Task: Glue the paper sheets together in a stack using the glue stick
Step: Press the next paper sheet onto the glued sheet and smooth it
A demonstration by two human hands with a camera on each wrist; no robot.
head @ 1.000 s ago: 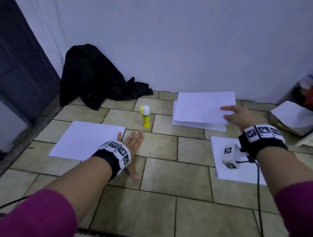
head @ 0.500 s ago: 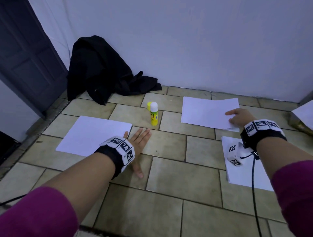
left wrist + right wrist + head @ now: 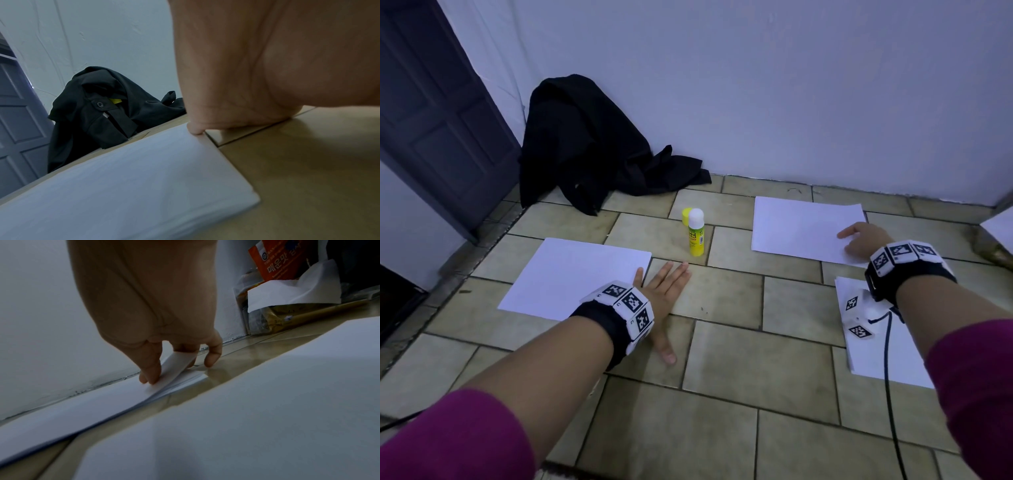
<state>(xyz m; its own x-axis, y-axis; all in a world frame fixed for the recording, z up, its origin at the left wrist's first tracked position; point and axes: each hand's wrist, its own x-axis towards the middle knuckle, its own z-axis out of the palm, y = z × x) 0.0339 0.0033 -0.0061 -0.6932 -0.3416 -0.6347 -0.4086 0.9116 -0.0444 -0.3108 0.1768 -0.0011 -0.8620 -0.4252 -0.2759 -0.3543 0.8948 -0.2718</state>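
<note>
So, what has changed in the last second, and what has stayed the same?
The right hand had lifted the top sheet off the far paper stack; now the sheet lies almost flat again, only its corner pinched up. The left hand stays flat on the floor beside the left sheet, and the glue stick stands untouched.

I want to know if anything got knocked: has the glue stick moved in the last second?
No. The glue stick stands just left of the same tile seam as before, with its yellow cap right behind it.
</note>
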